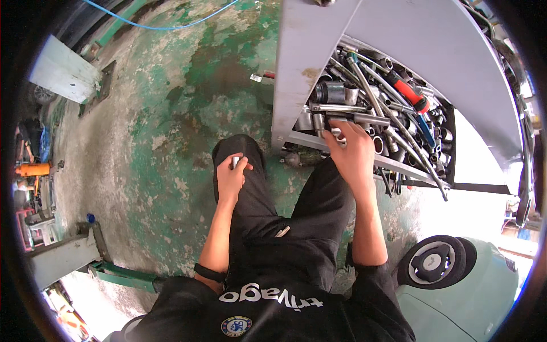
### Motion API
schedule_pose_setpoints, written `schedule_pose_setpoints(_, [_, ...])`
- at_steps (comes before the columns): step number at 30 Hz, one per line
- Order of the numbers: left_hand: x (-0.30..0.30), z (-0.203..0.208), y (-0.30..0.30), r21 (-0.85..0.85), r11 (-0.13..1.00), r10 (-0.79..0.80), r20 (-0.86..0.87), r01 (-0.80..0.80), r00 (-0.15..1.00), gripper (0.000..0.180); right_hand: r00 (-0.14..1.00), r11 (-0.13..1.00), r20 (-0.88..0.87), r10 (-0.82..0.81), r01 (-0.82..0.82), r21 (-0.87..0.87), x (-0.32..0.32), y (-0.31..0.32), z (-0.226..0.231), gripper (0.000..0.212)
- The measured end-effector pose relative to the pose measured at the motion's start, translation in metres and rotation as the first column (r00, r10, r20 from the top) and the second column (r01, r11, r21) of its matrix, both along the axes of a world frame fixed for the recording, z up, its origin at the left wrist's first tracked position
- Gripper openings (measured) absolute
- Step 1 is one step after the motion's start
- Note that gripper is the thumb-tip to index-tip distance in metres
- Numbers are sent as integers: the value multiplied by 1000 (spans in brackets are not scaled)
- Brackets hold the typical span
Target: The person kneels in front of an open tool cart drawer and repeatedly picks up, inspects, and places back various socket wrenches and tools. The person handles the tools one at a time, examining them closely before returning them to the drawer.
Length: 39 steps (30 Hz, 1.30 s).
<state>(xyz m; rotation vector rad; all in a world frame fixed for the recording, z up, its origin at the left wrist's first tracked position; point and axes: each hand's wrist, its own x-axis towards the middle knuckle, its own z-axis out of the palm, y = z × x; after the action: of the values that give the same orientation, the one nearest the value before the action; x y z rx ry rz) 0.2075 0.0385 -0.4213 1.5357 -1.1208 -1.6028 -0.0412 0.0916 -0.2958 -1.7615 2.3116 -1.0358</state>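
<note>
My left hand (229,181) rests above my left thigh, its fingers closed round a small silver socket (235,162), of which only one end shows. At the near edge of an open drawer (310,140), my right hand (354,149) bends down into the tools. Its thumb and forefinger close on a small chrome socket (337,134), partly hidden by the fingers. Around it lie loose sockets, long metal bars and a ratchet handle with a red and black grip (409,92). A large dark socket (330,92) sits beyond the fingers.
The grey metal cabinet (319,34) rises on the right. A long bar (419,159) sticks out over the drawer's near edge. A small wheel (431,262) lies by a pale green panel at lower right. Steel posts (67,71) and a blue hose (165,27) are left.
</note>
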Motion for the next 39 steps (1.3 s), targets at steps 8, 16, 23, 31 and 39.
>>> schedule_pose_setpoints(8, [-16, 0, 16, 81, 996, -34, -151, 46, 988, 33, 964, 897, -262, -34, 145, 418, 5, -50, -6, 28])
schedule_pose_setpoints(16, [-51, 38, 44, 108, 975, -129, -430, 192, 894, 29, 443, 999, 895, 46, -6, -49, -25, -21, -8, 40])
schedule_pose_setpoints(23, [-75, 103, 44, 4, 982, -131, -699, 187, 703, 29, 107, 891, 886, 452, -98, -443, -6, 17, -3, 40])
schedule_pose_setpoints(31, [-69, 140, 50, -84, 987, -158, -668, 138, 727, 26, 62, 792, 807, 587, -248, -557, 8, 36, 8, 39])
schedule_pose_setpoints(39, [-72, 150, 61, -322, 945, -119, -494, -55, 861, 29, 148, 814, 803, 578, -182, -552, 13, 38, 16, 35])
